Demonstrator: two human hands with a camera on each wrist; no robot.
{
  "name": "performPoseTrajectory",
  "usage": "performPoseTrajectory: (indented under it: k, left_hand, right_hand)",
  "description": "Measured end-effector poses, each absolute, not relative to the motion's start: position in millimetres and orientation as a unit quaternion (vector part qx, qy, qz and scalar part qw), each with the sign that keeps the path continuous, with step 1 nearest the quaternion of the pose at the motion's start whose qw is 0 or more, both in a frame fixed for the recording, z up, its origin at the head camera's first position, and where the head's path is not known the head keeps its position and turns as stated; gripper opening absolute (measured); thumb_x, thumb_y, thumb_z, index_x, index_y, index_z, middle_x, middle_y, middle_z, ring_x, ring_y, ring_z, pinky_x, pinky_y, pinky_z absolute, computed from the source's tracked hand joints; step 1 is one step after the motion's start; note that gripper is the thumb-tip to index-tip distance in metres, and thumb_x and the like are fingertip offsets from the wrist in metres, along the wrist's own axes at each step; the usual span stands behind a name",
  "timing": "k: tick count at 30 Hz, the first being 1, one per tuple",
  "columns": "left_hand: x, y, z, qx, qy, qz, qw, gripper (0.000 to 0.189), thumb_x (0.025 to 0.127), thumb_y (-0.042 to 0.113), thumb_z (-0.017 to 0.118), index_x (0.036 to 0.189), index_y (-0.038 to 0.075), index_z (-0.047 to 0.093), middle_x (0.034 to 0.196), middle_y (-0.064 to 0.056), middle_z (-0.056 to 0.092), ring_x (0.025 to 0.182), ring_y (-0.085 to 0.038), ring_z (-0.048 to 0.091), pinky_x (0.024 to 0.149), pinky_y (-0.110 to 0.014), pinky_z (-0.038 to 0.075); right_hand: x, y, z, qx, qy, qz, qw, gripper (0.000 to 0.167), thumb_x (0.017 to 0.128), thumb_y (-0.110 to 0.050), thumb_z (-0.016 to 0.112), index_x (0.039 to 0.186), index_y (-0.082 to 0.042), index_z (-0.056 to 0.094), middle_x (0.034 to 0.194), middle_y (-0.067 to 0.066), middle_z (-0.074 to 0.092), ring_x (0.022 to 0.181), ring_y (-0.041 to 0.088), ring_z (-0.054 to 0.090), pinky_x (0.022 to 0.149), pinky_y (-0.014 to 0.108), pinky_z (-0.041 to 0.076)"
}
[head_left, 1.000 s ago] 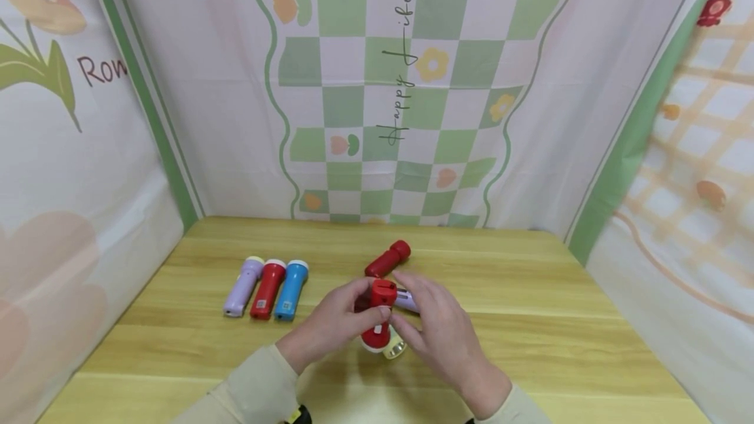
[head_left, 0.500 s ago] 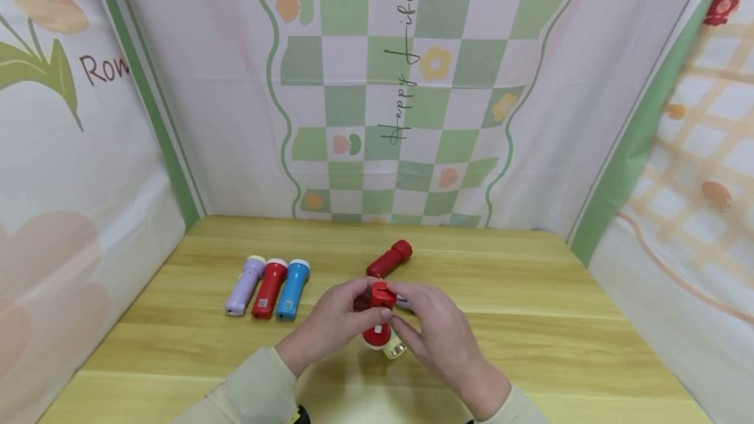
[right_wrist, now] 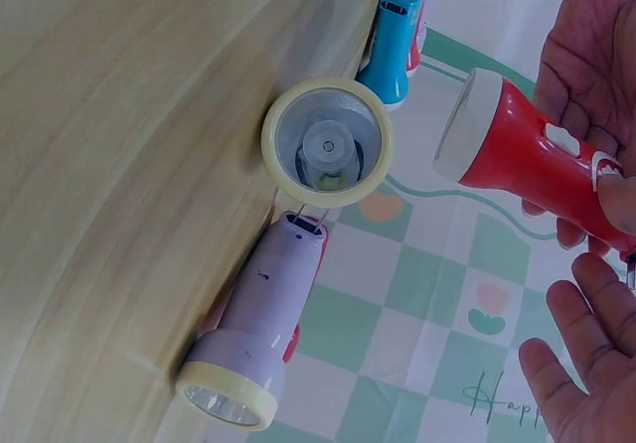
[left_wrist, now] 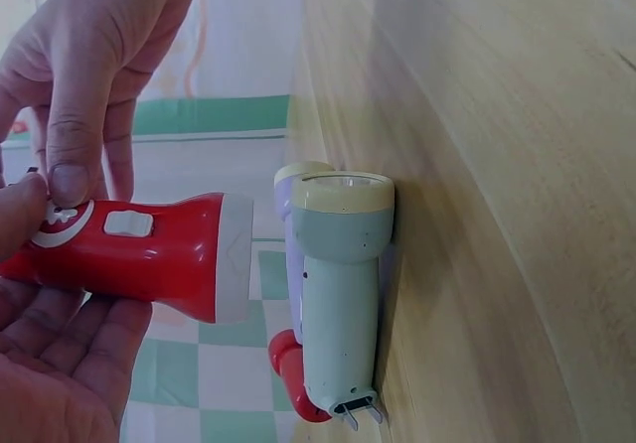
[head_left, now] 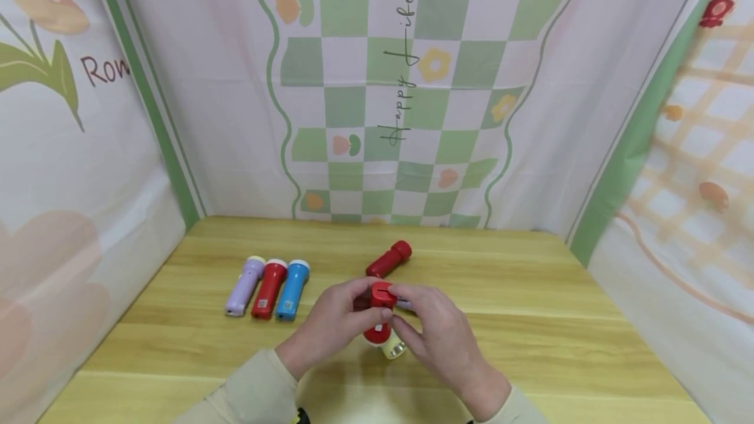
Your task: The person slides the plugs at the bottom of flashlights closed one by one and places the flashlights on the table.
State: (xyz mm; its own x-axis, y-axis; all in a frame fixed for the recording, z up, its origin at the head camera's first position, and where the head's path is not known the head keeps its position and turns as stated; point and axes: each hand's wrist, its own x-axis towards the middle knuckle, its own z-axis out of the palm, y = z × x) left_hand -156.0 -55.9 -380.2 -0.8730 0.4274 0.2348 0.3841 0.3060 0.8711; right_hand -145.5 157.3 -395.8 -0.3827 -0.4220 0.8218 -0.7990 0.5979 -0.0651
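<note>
My left hand (head_left: 336,316) grips a red flashlight (left_wrist: 164,254) with a white rim and white switch, held above the table with its lens end lower in the head view. At its tail end my right hand (head_left: 444,329) has its index fingertip by the slot and its thumb against the side. The right hand's other fingers (right_wrist: 571,339) reach out straight in the right wrist view. Metal shows at the tail, partly cut off there. Below lie a pale green flashlight (left_wrist: 338,294) with plug prongs out and a purple flashlight (right_wrist: 263,289), also with prongs out.
At the left, purple (head_left: 245,286), red (head_left: 269,290) and blue (head_left: 292,290) flashlights lie side by side on the wooden table (head_left: 530,319). A dark red flashlight (head_left: 389,259) lies behind the hands. Printed curtains (head_left: 235,84) enclose the back and sides.
My right fingers have come in against the held flashlight's tail, covering the metal prongs seen beside it a second ago. The left hand keeps its grip almost in place.
</note>
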Motion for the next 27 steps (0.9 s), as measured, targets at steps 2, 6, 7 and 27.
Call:
performPoseTrajectory:
  k: [2,6,7,27]
  left_hand:
    - [-155.0,-55.7,-379.9,0.253,0.808,0.531,0.013,0.031,0.098,0.034,0.074,0.127,0.023,0.069,0.108,0.011,0.074,0.096,-0.008,0.07,0.086,-0.023,0.059]
    - [-153.2,-55.2,-379.1,0.256,0.81,0.527,0.002,0.029,0.098,0.032,0.075,0.125,0.023,0.07,0.106,0.012,0.075,0.094,-0.007,0.07,0.084,-0.023,0.059]
    - [-152.9,-55.1,-378.9,0.256,0.811,0.527,-0.001,0.029,0.098,0.031,0.075,0.125,0.024,0.071,0.106,0.012,0.075,0.093,-0.007,0.07,0.084,-0.023,0.059]
    - [-150.4,-53.0,-379.9,0.26,0.809,0.527,-0.026,0.029,0.096,0.031,0.077,0.124,0.024,0.073,0.103,0.013,0.075,0.088,-0.006,0.07,0.081,-0.023,0.059]
  right_hand:
    - [-145.2,157.0,-395.7,0.385,-0.795,0.237,0.404,0.039,0.107,-0.041,0.056,0.125,-0.009,0.067,0.114,0.001,0.074,0.1,0.02,0.072,0.086,0.034,0.06]
    - [-145.0,156.6,-395.6,0.391,-0.788,0.244,0.407,0.037,0.107,-0.04,0.057,0.123,-0.009,0.067,0.113,0.0,0.073,0.1,0.019,0.071,0.087,0.031,0.059]
    - [-145.1,156.5,-395.7,0.393,-0.787,0.245,0.408,0.036,0.107,-0.039,0.057,0.123,-0.009,0.068,0.113,0.0,0.073,0.1,0.019,0.071,0.087,0.03,0.059]
    - [-142.9,159.7,-394.5,0.391,-0.79,0.262,0.393,0.036,0.106,-0.038,0.06,0.125,-0.009,0.068,0.118,0.003,0.074,0.105,0.021,0.072,0.093,0.025,0.058]
